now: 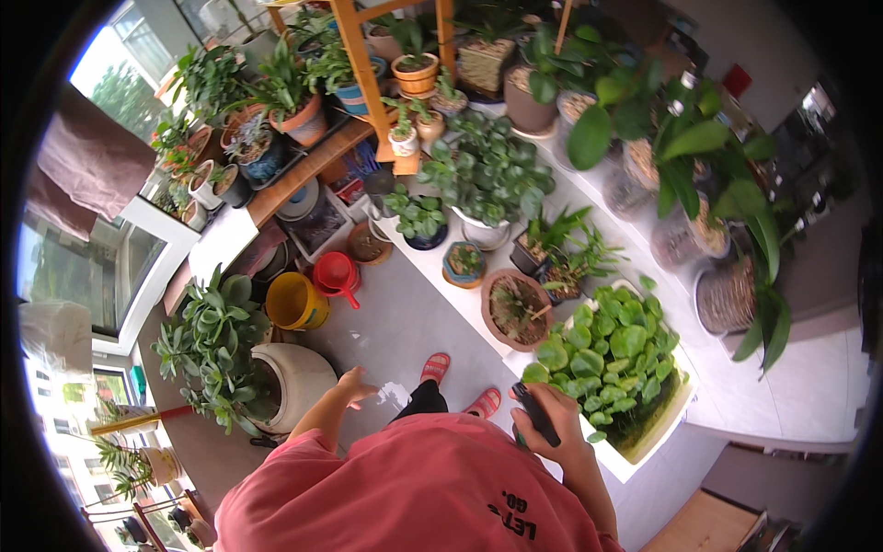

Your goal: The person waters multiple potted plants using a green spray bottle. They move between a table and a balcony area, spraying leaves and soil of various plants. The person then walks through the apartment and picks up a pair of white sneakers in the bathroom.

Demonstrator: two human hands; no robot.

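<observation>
My left hand (353, 386) hangs over the grey floor with its fingers stretched out and nothing in them. Closest to it is a large cream pot (303, 382) holding a thick-leaved green plant (216, 345). On the other side, my right hand (565, 423) is wrapped round a long black handheld object (537, 414) with a bit of green beside it; its exact kind does not show. Just beyond that hand stands a white rectangular tub (635, 467) full of round-leaved green plants (612, 354). A brown round pot (516, 311) with a low plant sits on the white ledge nearby.
A yellow bucket (296, 302) and a red dipper (337, 274) are on the floor ahead. Several potted plants line the white ledge (460, 294) at the right. A wooden stand (363, 78) and a plant shelf (317, 166) stand at the back, windows at the left.
</observation>
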